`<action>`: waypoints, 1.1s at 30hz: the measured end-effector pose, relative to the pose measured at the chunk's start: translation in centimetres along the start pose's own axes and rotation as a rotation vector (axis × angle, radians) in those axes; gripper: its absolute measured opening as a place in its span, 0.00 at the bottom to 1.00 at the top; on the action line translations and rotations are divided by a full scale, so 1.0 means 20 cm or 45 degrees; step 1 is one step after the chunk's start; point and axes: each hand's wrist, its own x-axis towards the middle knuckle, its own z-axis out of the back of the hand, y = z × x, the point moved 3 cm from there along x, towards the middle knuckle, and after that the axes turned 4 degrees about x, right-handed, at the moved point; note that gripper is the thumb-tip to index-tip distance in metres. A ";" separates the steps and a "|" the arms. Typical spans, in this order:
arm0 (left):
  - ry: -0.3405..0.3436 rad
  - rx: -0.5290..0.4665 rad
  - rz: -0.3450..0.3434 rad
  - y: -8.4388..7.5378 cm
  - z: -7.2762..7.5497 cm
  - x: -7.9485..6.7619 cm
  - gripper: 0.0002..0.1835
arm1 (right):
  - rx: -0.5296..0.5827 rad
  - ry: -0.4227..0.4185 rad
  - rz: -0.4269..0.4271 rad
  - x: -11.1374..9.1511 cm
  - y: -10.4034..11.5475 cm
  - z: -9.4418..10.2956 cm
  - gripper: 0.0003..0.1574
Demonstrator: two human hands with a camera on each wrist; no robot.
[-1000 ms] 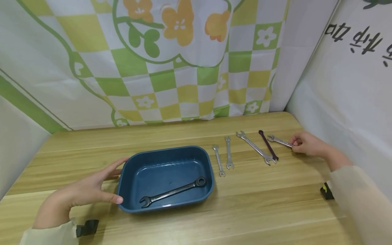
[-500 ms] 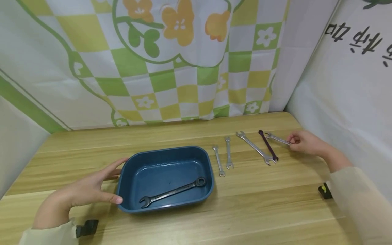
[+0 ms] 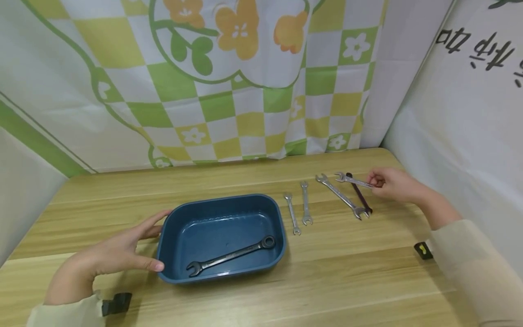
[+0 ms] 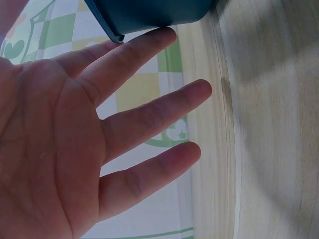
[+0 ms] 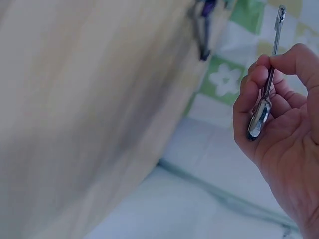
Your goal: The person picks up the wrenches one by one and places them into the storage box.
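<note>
1. The right hand (image 3: 394, 184) pinches a silver open-ended wrench (image 3: 354, 181) by one end between its thumb and curled fingers; the other end juts out past them toward the left.
2. In the head view this held wrench crosses over the upper part of a dark purple wrench (image 3: 362, 197); the right wrist view shows the two apart.
3. The left hand (image 3: 120, 252) has its fingers straight and spread at the left end of a blue tub (image 3: 216, 231), thumb tip against the near-left corner. In the left wrist view, two fingertips stand clear of the tub.
4. In the tub a black wrench (image 3: 230, 258) lies aslant, open end at the near left, ring end at the right.
5. Right of the tub, a short silver wrench (image 3: 292, 213) and a second small wrench (image 3: 305, 204) lie side by side, apart.
6. A large silver wrench (image 3: 338, 192) lies diagonally, its lower end just beside the purple one; whether they touch is unclear.
7. All rest on a wood-grain surface (image 3: 327, 272), backed by a checked, flowered cloth (image 3: 251, 122).
</note>
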 end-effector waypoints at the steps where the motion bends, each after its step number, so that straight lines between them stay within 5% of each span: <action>1: -0.001 -0.002 -0.002 0.00 0.00 0.00 0.62 | -0.014 0.001 0.014 0.01 0.03 0.00 0.09; 21: 0.031 -0.050 0.027 -0.01 0.00 0.00 0.63 | 0.149 0.199 0.213 0.28 0.52 -0.23 0.15; 33: -0.006 -0.019 -0.006 -0.01 0.00 0.00 0.62 | 0.186 0.293 0.455 0.38 0.81 -0.36 0.14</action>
